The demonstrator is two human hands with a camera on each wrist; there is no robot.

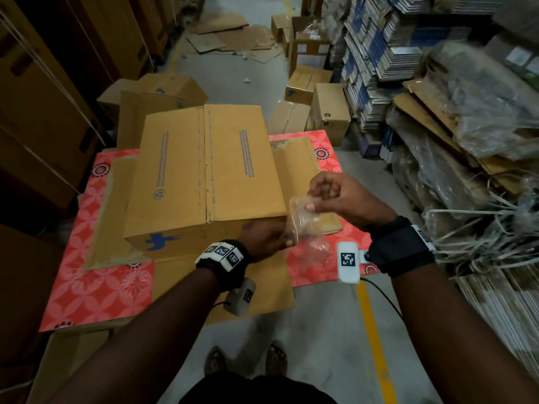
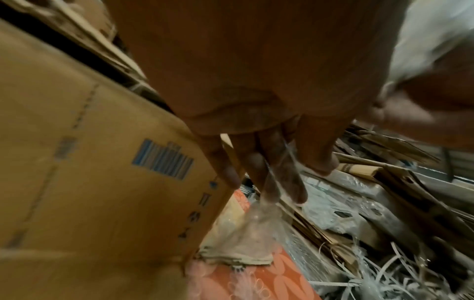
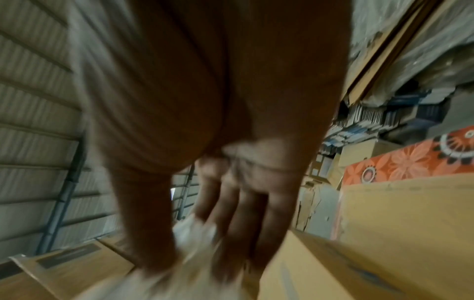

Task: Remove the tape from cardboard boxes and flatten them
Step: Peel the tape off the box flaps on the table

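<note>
One box (image 1: 204, 176) sits closed on the table (image 1: 96, 290), on top of flat cardboard (image 1: 116, 205) that covers much of the red floral cloth; more boxes (image 1: 318, 109) wait on the floor beyond, likely the queue for the same job. The box stands long side toward the person, top seam facing up with only ragged bits along it, so the top strip looks already off. Near its front right corner both hands work a clear tape strip (image 1: 303, 220). Left hand (image 1: 268, 240) rests against the box's near face, fingers (image 2: 292, 182) fairly straight with the tape stuck along them in the left wrist view; probably steadying the box and anchoring the lower end. Right hand (image 1: 332, 196) is raised just above, thumb and fingers pinching the upper end of the strip, held up so the film stretches taut and apart from the box instead of resticking. Right wrist view is blurred; a pale crumple (image 3: 195, 233) shows at the fingers there, no more detail. Judged: tape removal on this box nearly done, wadding or discarding the strip next, flattening not yet started. Risk: the film clings to the fingers.
</note>
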